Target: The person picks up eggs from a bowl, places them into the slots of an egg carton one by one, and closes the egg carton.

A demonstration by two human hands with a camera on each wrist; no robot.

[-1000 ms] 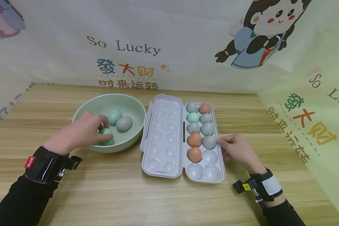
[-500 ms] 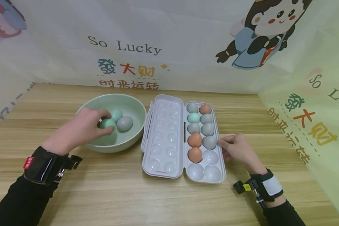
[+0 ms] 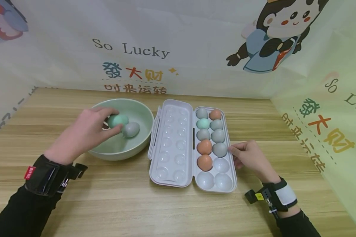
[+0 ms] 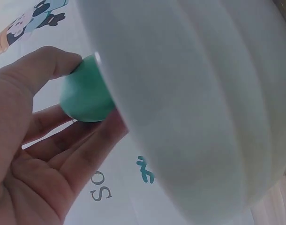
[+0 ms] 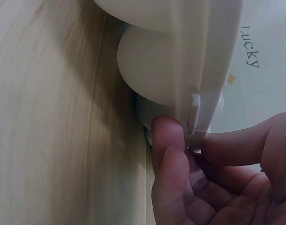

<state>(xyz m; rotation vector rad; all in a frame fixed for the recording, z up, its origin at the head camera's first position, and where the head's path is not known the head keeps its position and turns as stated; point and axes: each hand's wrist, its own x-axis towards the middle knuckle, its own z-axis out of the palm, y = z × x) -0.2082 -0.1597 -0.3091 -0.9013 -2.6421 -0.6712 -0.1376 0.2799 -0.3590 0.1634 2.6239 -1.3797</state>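
Over the pale green bowl (image 3: 121,153), my left hand (image 3: 87,131) holds a green egg (image 3: 115,121) between thumb and fingers. The left wrist view has this egg (image 4: 84,91) partly behind the bowl's wall (image 4: 180,112). A second green egg is mostly hidden behind the held one, and a grey egg (image 3: 131,129) lies close by in the bowl. My right hand (image 3: 250,156) pinches the right edge of the white egg box (image 3: 233,174). In the right wrist view, thumb and fingers (image 5: 169,136) grip the box's rim (image 5: 208,79) from both sides.
The egg box lies with its lid (image 3: 170,144) folded out to the left, beside the bowl. Grey, orange and green eggs fill its back cups; the front cups (image 3: 222,182) are bare. Wooden table (image 3: 121,204) spreads in front. A printed sheet (image 3: 195,39) hangs behind.
My left hand has lifted the green egg from the near left of the bowl, moving it up and away toward the other green egg. The right hand has stayed at the box edge.
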